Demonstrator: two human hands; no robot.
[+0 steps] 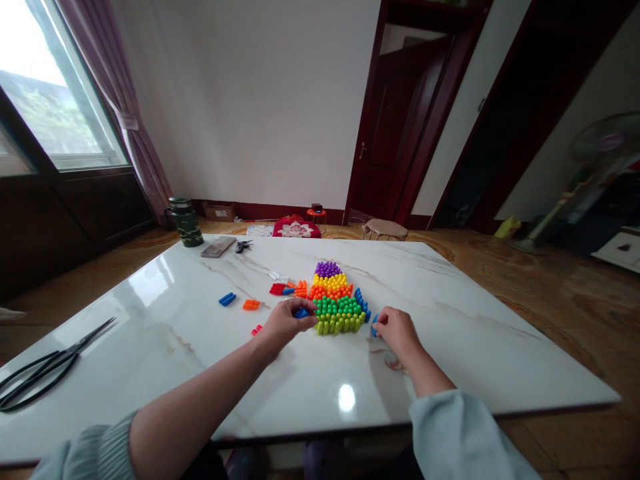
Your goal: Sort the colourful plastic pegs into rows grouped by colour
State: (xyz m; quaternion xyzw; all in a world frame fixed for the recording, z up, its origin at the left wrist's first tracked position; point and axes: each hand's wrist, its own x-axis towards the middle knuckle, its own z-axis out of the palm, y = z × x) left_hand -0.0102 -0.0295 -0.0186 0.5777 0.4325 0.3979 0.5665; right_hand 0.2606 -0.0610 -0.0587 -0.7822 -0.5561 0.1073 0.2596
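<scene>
Upright plastic pegs with rounded tops stand packed in colour rows in the middle of the table: purple pegs [328, 269] at the back, then yellow pegs [330, 282], orange pegs [331, 293], green pegs [340, 306] and lime pegs [341, 325] in front. A line of blue pegs [362, 304] runs along their right side. My left hand [286, 325], at the block's left edge, is closed on blue pegs [301, 313]. To the right of the block, my right hand [399, 328] pinches a blue peg [375, 325] close to the tabletop; the fingers partly cover it.
Loose blue pegs [227, 299], orange pegs [251, 305], red pegs [277, 289] and white pegs [279, 277] lie to the left. Large black-handled scissors [53, 367] rest at the left edge. A camouflage flask [185, 223], a phone [219, 247] and keys [243, 246] are at the back left.
</scene>
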